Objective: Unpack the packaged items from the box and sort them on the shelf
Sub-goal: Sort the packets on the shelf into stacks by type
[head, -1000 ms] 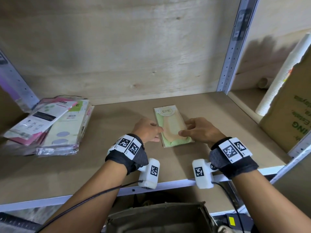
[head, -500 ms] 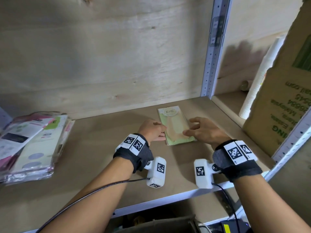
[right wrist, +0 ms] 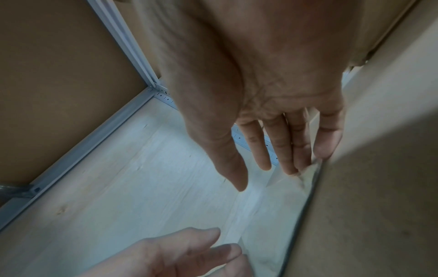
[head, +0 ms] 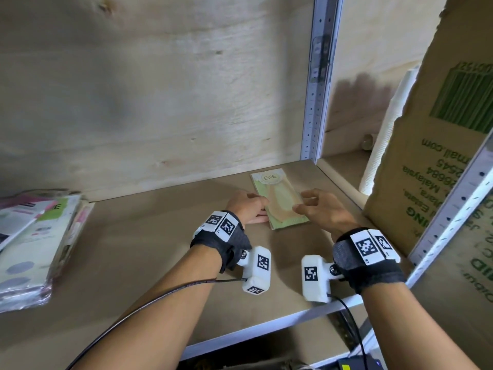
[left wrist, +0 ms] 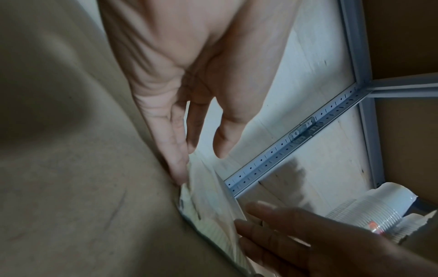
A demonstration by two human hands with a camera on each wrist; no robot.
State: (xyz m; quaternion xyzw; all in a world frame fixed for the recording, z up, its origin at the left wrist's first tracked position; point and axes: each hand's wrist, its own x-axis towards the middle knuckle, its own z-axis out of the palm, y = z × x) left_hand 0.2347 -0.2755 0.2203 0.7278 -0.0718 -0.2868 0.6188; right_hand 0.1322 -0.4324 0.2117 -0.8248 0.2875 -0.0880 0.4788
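- While both forearms reach over the front rail, a flat green packet point(head: 278, 198) marked "ENE" lies on the shelf board point(head: 149, 236), toward its right rear corner, near the grey slotted upright point(head: 317, 102).
- Left hand point(head: 246, 206): it rests on the board at the packet's left long edge; in the left wrist view its straight fingers point(left wrist: 174, 150) touch that edge and the thumb stands free above it, so the hand is open and grips nothing.
- Right hand point(head: 320, 209): it sits at the packet's right edge, fingers loosely spread; in the right wrist view the fingertips point(right wrist: 292, 165) meet the packet's rim, the thumb apart, so this hand is also open, with no grip.
- Packet detail: in the left wrist view its clear wrapper point(left wrist: 213, 202) appears as a thin stack seen edge-on, lying flat between the two hands.
- Stack of packets point(head: 34, 247): several wrapped flat packets, pink, white and pale green, lie piled at the left end of the same board, well apart from the hands.
- Cardboard box point(head: 432, 161): a brown carton with green print, upside down to the viewer, stands in the neighbouring bay on the right.
- Sleeve of white cups point(head: 384, 134): it leans upright just left of that carton.
- Wrist bands point(head: 368, 252): black straps carry white marker blocks on both wrists.
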